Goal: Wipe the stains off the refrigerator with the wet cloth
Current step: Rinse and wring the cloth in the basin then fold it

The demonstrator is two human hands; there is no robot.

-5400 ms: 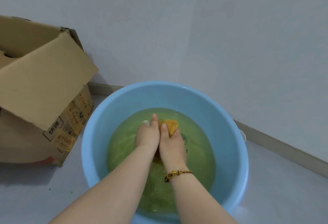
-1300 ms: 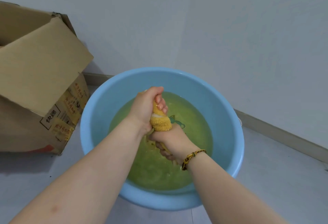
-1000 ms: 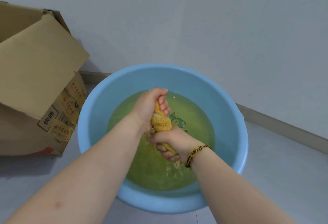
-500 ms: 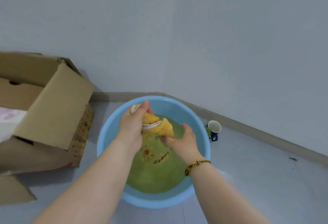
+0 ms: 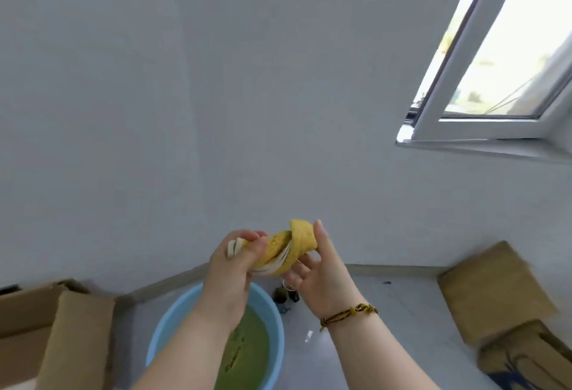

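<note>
A twisted yellow-and-white wet cloth point(image 5: 286, 247) is held up in front of the grey wall, well above the basin. My left hand point(image 5: 235, 261) grips its left end in a fist. My right hand point(image 5: 315, 269) cradles the right end, thumb up against the cloth and fingers loosely spread beneath it. A yellow-black bracelet circles my right wrist. No refrigerator is in view.
A blue basin point(image 5: 275, 321) of greenish water stands on the floor below my arms. An open cardboard box point(image 5: 71, 337) sits at the left, more cardboard boxes point(image 5: 492, 290) at the right. A small cup point(image 5: 286, 292) stands behind the basin. An open window point(image 5: 507, 58) is at upper right.
Both hands have lifted the cloth out of the water and high above the basin. The view has tilted up, showing the window and the boxes on the right.
</note>
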